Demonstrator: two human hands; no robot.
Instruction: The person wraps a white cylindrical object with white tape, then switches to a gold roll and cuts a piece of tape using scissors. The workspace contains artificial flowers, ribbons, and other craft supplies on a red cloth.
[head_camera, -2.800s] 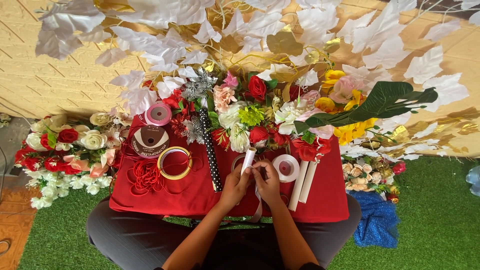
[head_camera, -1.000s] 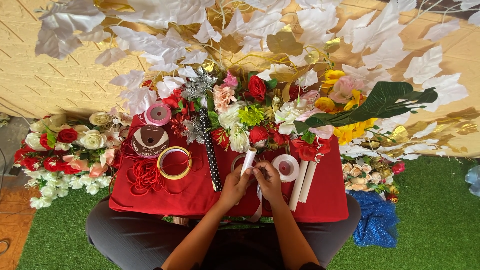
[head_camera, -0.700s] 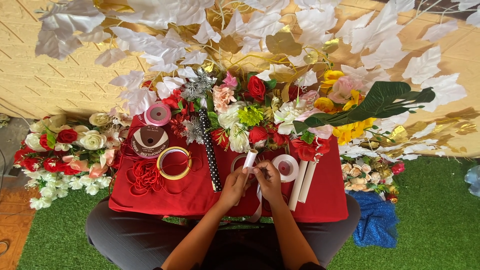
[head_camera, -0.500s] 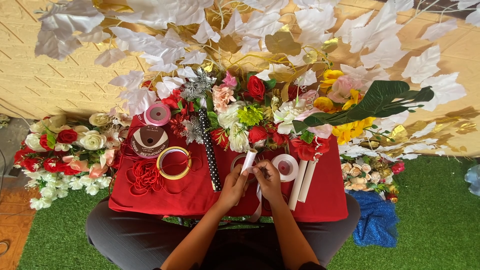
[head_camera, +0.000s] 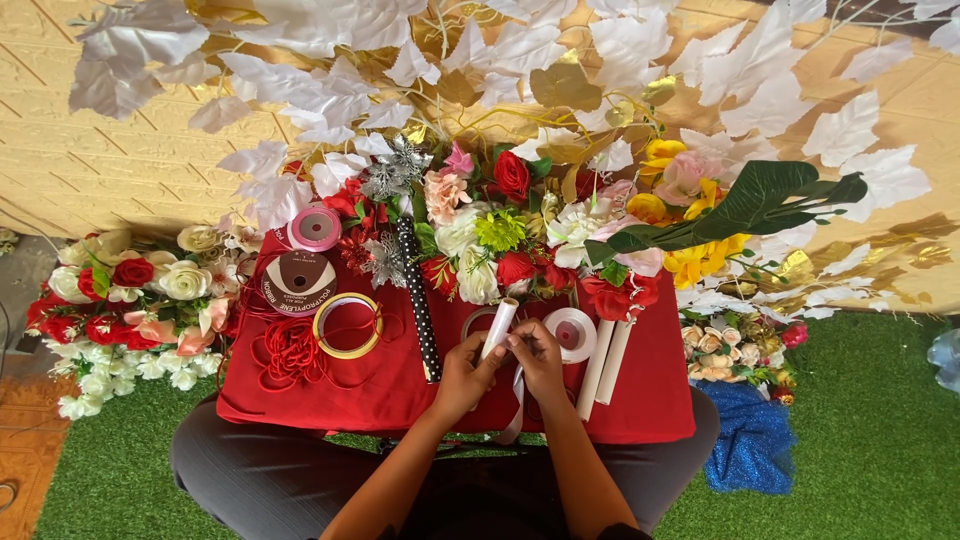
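White tube (head_camera: 498, 328): slim, pale, tilted with its top end leaning right, lower end held between both hands above the red cloth. White ribbon (head_camera: 517, 408): narrow strip hanging from the hands toward the lap, possibly wound onto the tube; view unclear.

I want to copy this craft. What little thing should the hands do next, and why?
Probably wind the pale ribbon another turn around the white tube. The left hand and right hand both pinch the tube, and the ribbon's tail hangs loose below them.

Bare forearms — dark grey trousers
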